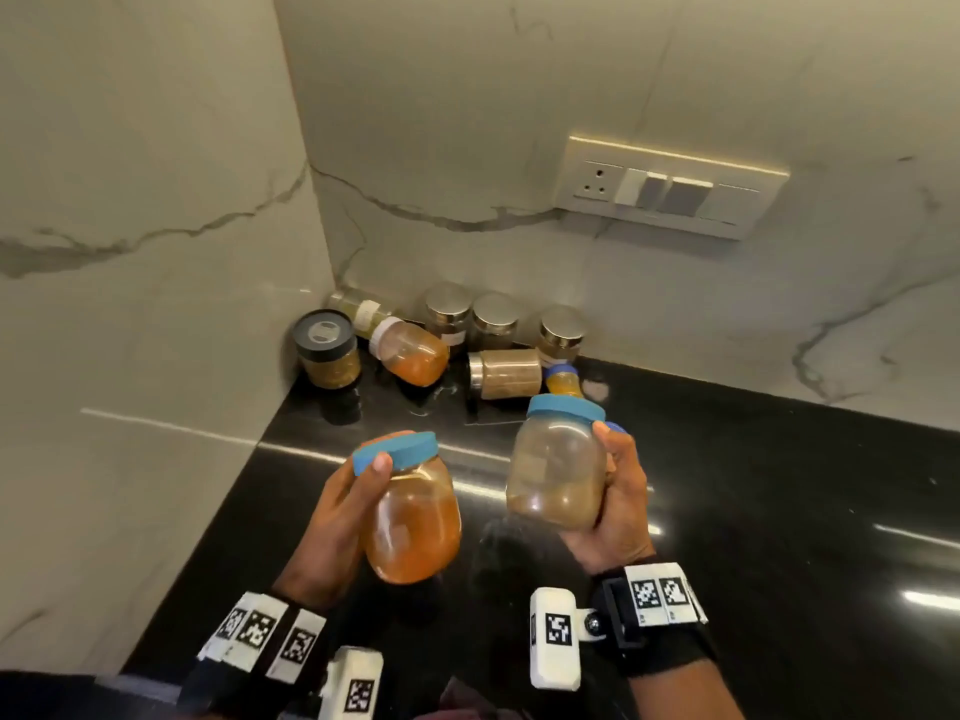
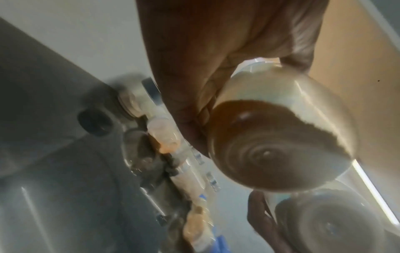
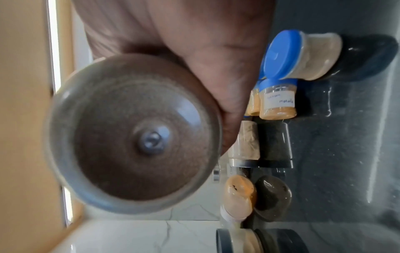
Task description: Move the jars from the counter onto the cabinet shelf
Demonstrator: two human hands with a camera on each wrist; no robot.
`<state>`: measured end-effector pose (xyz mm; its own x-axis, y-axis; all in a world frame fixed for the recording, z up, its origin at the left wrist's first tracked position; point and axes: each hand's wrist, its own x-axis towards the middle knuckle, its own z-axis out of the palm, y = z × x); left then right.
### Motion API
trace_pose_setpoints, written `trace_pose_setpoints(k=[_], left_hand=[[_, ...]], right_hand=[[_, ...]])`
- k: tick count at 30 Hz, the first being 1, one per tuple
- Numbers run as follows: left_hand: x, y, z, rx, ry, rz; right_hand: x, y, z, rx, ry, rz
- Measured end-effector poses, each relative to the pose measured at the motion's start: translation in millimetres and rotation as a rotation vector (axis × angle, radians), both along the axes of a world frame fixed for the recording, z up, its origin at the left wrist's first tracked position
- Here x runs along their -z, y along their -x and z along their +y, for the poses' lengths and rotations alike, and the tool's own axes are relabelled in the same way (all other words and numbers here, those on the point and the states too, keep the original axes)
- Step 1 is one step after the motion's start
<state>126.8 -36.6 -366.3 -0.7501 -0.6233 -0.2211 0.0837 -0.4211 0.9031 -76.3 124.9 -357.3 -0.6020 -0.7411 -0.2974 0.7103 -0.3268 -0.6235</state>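
My left hand (image 1: 343,504) grips a blue-lidded jar of orange powder (image 1: 413,517), tilted and lifted above the black counter (image 1: 779,511); its base (image 2: 279,142) fills the left wrist view. My right hand (image 1: 621,504) grips a second blue-lidded jar with brown powder (image 1: 558,470), also held off the counter; its round bottom (image 3: 132,133) faces the right wrist camera. More jars stay in the corner: a black-lidded jar (image 1: 327,350), a toppled orange jar (image 1: 413,353), several steel-lidded jars (image 1: 493,319) and a small blue-capped bottle (image 1: 563,379). The cabinet shelf is out of view.
Marble walls meet at the corner behind the jars. A switch plate (image 1: 670,187) sits on the back wall at the right. The right wrist view shows small blue-capped spice jars (image 3: 279,101) lying on the counter.
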Motion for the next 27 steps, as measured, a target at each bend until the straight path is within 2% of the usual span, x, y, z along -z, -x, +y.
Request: trace_pose_setpoints(k=[3,5,9,12,15,19,25,27], left_hand=[[-9,14,18,0.072,-0.184,0.043],[-14,22,29,0.087,-0.234,0.042],[-22,33,48,0.01,-0.279,0.049],[-28,32,57,-0.092,-0.319,0.042],[-35,23,60,-0.101,-0.301,0.025],[-42,-7,57,-0.111,-0.243,0.028],[-49,-36,59,0.046,-0.116,0.027],[-53,-42,56,0.035,-0.092,0.02]], right_hand=[[-9,-1,21,0.045,0.015,-0.072],[-17,-4,30,0.048,-0.007,-0.075],[-26,-12,38,-0.004,-0.143,0.049],[-27,-20,38,-0.014,-0.178,0.072],[-27,-24,42,-0.073,-0.204,0.137],[-40,-29,42,-0.233,-0.18,0.33],[-61,-46,25,-0.3,-0.152,0.534],[-68,-52,20,-0.33,-0.128,0.584]])
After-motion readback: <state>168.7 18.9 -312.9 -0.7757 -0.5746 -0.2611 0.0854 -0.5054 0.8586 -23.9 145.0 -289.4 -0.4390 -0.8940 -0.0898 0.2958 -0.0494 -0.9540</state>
